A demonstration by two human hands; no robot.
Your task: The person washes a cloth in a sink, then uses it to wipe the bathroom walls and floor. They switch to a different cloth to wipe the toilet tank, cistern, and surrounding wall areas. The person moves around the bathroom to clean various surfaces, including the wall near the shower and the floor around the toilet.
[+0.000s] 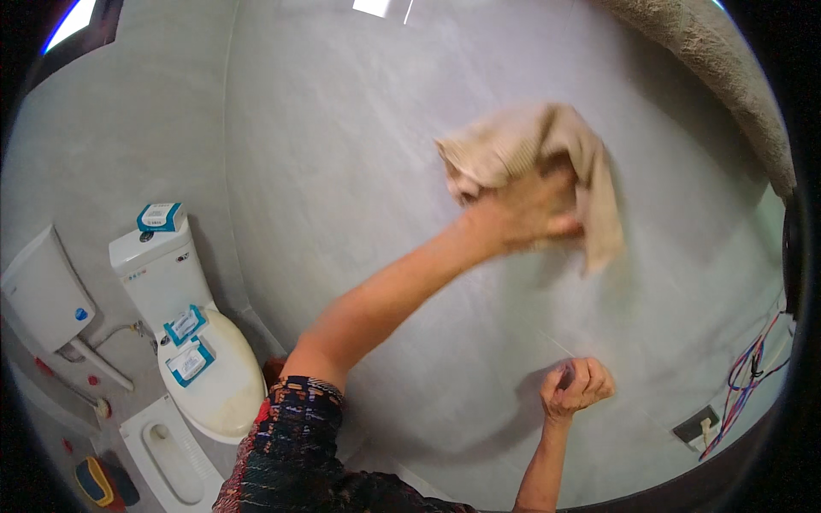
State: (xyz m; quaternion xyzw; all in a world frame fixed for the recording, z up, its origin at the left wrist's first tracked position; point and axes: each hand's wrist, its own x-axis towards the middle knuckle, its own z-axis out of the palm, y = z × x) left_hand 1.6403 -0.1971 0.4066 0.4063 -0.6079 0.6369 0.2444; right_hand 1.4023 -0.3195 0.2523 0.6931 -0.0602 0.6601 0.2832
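Observation:
A beige ribbed cloth [586, 154] is spread against the grey wall [359, 171] in the upper middle of the view. My left hand [526, 205], blurred by motion, presses on the cloth, which drapes over its fingers and hangs down on their right. My left arm reaches up across the wall from a dark patterned sleeve. Lower down, my right hand [578, 385] is held close to the wall with its fingers curled into a loose fist. I see nothing held in it.
At the left stands a white toilet [218, 385] with blue-and-white packets [188, 361] on its lid and a similar box [161, 217] on the tank. A squat pan [171, 453] lies beside it. Loose wires [746, 376] hang by a wall socket [694, 425] at the right.

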